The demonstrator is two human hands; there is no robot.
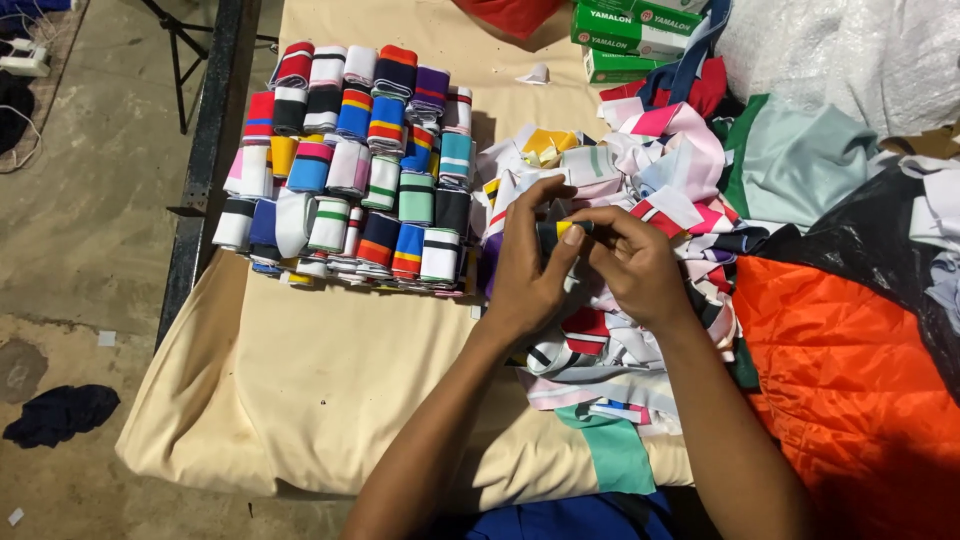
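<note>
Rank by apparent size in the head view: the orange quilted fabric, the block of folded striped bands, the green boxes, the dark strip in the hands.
1. Orange quilted fabric, though it lies nearer the camera.
2. Block of folded striped bands.
3. Green boxes, partly cut off.
4. Dark strip, held by left hand and right hand.

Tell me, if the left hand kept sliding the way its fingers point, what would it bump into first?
The left hand points up and slightly right, away from the person. Past the dark and yellow strip it pinches with the right hand, it would probably meet the loose heap of striped fabric pieces first, though depth is hard to judge.
</note>
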